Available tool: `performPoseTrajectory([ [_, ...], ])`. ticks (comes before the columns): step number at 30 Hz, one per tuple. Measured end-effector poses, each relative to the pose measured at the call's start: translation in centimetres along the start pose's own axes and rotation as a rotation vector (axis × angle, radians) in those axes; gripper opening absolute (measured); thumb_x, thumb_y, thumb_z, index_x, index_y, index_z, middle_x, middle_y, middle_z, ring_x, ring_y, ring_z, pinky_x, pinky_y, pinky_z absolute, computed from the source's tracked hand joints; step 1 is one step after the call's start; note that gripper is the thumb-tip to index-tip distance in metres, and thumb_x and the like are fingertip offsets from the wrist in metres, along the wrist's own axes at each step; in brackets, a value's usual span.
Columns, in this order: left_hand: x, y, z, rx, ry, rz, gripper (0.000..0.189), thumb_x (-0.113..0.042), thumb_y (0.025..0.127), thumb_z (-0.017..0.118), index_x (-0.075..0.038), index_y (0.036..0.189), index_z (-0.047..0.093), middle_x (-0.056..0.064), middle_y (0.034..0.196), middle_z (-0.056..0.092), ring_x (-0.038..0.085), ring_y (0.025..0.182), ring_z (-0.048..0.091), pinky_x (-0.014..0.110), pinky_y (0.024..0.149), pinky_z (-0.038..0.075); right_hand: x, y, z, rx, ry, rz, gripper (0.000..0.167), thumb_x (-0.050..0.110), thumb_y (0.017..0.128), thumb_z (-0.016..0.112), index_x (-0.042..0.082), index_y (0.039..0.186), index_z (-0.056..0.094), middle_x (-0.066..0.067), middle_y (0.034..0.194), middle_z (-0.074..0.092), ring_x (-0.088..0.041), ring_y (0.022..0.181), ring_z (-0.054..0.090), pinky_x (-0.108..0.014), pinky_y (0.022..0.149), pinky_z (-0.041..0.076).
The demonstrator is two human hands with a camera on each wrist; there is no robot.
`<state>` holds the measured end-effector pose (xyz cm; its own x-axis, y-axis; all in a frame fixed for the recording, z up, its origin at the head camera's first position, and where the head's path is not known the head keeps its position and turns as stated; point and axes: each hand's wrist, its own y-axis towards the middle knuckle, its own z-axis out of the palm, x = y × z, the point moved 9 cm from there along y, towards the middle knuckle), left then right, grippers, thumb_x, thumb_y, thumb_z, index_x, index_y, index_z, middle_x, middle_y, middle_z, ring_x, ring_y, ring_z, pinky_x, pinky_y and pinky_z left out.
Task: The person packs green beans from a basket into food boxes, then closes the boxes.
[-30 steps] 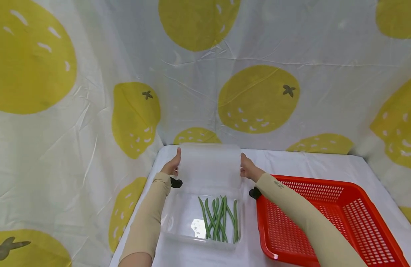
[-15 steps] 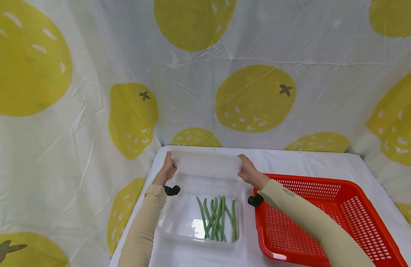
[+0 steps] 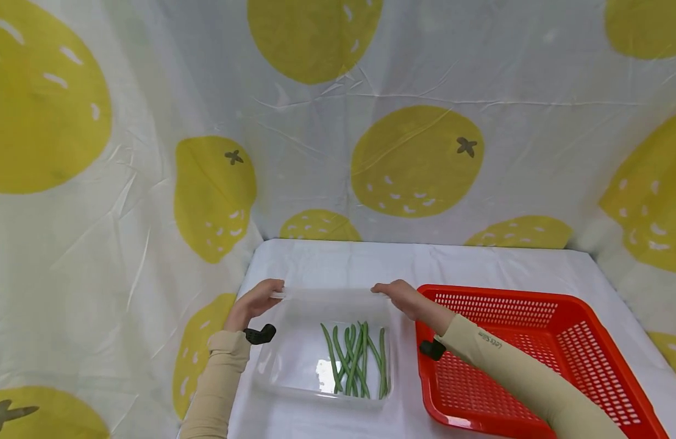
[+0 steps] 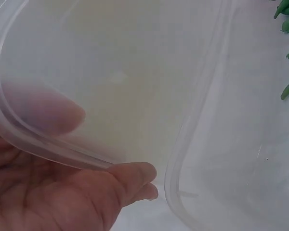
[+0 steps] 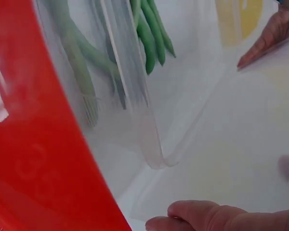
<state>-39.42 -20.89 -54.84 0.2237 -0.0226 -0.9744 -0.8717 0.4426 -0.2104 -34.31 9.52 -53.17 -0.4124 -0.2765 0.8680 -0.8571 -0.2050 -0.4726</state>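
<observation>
A translucent plastic lid (image 3: 329, 295) is held by both hands at the back of a clear plastic container (image 3: 299, 391). My left hand (image 3: 257, 299) grips the lid's left side; in the left wrist view the thumb shows blurred through the lid (image 4: 120, 101), with fingertips near the container's rim (image 4: 172, 173). At the opposite side my right hand (image 3: 406, 297) grips the lid, its fingers (image 5: 202, 214) along the edge in the right wrist view. Several green beans (image 3: 355, 360) lie in the container's right half, some crossing one another.
A red perforated plastic basket (image 3: 439, 405) stands right of the container, under the right forearm. White cloth (image 3: 480, 262) covers the table. A lemon-print curtain (image 3: 316, 152) hangs at the back and both sides.
The lid has come down and toward me from its raised, upright position, to the container's back rim. Both hands lowered with it, the left moving outward. The beans and basket stayed put.
</observation>
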Motion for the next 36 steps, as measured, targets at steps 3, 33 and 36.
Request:
performPoseTrajectory([
  [3, -1.2, -1.9, 1.6, -0.033, 0.180, -0.079, 0.014, -0.006, 0.086, 0.036, 0.008, 0.087, 0.038, 0.030, 0.115, 0.036, 0.031, 0.104, 0.038, 0.043, 0.090, 0.035, -0.4, -1.2, 0.1, -0.054, -0.133, -0.016, 0.082, 0.034, 0.090, 0.057, -0.013, 0.144, 0.016, -0.030, 0.149, 0.018, -0.044, 0.134, 0.022, -0.057, 0.108, 0.021],
  [33, 2.0, -10.9, 3.4, -0.241, 0.429, 0.082, 0.061, -0.012, 0.101, 0.044, -0.004, 0.152, 0.012, 0.016, 0.157, 0.005, 0.032, 0.142, -0.001, 0.055, 0.111, 0.003, -3.7, -9.6, 6.6, -0.132, -0.241, -0.203, 0.100, 0.026, 0.080, 0.073, -0.005, 0.149, 0.008, -0.029, 0.152, -0.005, -0.050, 0.136, 0.009, -0.071, 0.099, 0.019],
  [36, 2.3, -11.5, 3.5, -0.264, 0.446, 0.117, 0.061, -0.010, 0.100, 0.045, -0.004, 0.152, 0.013, 0.018, 0.156, 0.007, 0.034, 0.142, 0.000, 0.057, 0.111, 0.004, -4.1, -9.9, 7.2, -0.150, -0.250, -0.232, 0.100, 0.026, 0.080, 0.073, -0.007, 0.149, 0.008, -0.029, 0.152, -0.006, -0.051, 0.136, 0.008, -0.070, 0.101, 0.017],
])
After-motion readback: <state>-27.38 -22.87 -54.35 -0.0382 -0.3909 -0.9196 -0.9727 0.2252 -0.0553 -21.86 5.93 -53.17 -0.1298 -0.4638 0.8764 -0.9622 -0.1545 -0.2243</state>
